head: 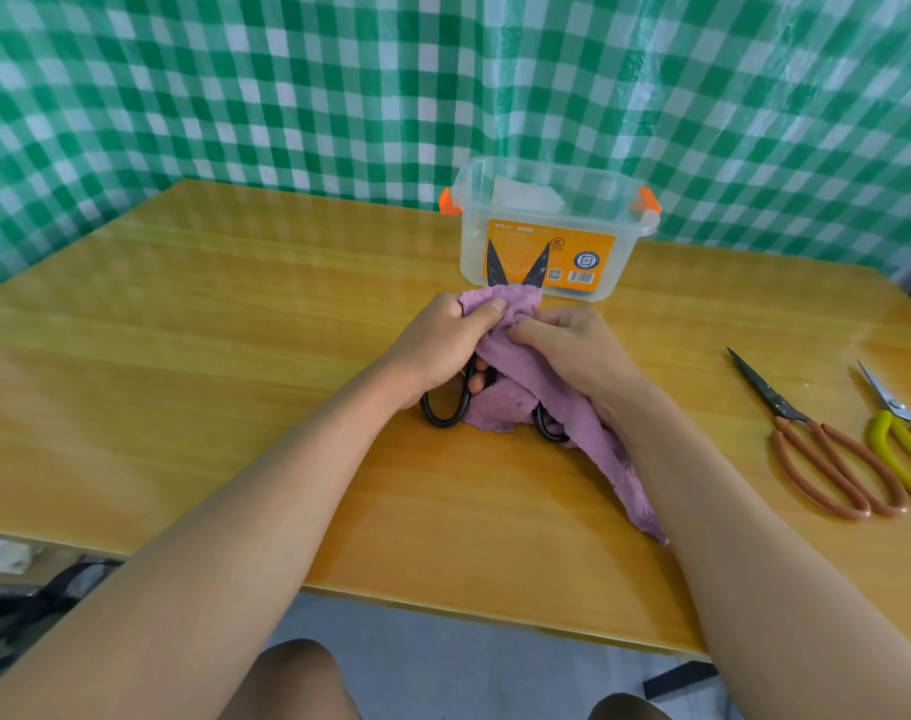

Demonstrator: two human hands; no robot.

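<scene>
Curling the left hand (437, 350) round a fuzzy purple cloth (515, 368) and one looped handle of the black scissors (443, 414), thumb pressing into the nap. Pinching the cloth's other side with the right hand (578, 356), letting a ragged tail trail beneath the wrist onto the glossy wooden desk (224, 330). Holding the dark tapered blades spread in a V, just beyond both hands, tips before a clear plastic box (614, 252).

On the table (235, 330) before me, scissors (495, 267) and cloth (521, 376) between my left hand (432, 345) and right hand (572, 350), box (546, 200) just behind, one spare pair (788, 410) and another (895, 406) to my right.
</scene>
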